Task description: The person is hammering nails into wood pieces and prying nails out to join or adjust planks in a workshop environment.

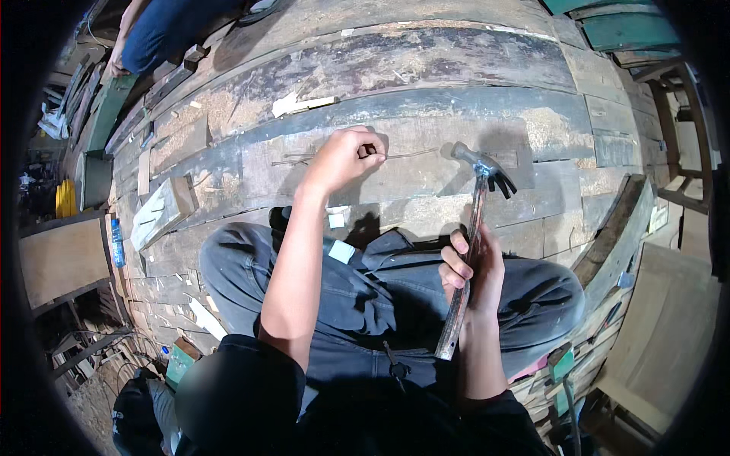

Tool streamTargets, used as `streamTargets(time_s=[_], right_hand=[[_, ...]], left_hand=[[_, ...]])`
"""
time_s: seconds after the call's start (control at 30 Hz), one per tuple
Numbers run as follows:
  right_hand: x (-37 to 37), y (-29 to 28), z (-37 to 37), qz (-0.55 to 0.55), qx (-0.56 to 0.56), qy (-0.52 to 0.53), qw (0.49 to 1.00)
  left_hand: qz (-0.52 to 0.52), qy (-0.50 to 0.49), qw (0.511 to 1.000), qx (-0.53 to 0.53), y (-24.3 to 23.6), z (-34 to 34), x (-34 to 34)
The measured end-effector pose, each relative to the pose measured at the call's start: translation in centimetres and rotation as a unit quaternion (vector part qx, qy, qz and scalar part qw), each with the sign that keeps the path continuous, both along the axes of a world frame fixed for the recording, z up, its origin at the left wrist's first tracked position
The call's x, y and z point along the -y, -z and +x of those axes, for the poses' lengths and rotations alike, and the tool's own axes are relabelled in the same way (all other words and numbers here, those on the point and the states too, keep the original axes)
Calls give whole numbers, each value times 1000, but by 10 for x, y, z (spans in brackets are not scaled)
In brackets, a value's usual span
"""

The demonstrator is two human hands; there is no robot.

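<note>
My left hand (346,158) is closed in a pinch over the plank floor. A thin, dark wire-like rod (414,154) runs out from its fingertips to the right, and thin dark lengths also show left of the wrist. My right hand (483,270) is wrapped round the worn handle of a claw hammer (477,209). The hammer is raised above my right leg, its head up and its claw to the right. Under the left hand lies a flat, brownish board (433,178). What exactly the fingertips pinch is partly hidden.
My crossed legs (251,266) fill the near middle. A pale wood block (163,209) lies at left, wood scraps (300,105) lie ahead, and a long timber (612,228) leans at right. Another person's hand (116,61) and dark-blue clothing show at upper left.
</note>
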State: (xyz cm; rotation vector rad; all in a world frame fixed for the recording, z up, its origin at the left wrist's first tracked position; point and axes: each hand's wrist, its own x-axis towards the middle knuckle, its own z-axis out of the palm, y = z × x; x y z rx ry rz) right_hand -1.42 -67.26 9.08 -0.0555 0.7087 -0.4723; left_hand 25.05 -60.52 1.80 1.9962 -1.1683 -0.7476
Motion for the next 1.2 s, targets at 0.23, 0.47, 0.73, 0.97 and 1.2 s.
streamTargets(time_s=[0.23,0.47,0.73,0.97,1.2], right_hand=[[-3,4,1,-33,-12,-17,999],[-4,7,2,-52,-37,-31,997],[-5,10,3,-76,-44,-46,995],[-6,12,3,-80,-70,-41,994],[-7,13,3,-68,-43,-40,996]], left_hand=[[12,12,1000,-9,5,1,-2],[-13,26,1000,-12,12,0,-3],[-134,-64,966,-209,10,7,1],[-139,-115,943,-280,7,-4,8],[-93,-91,989,-66,7,-17,7]])
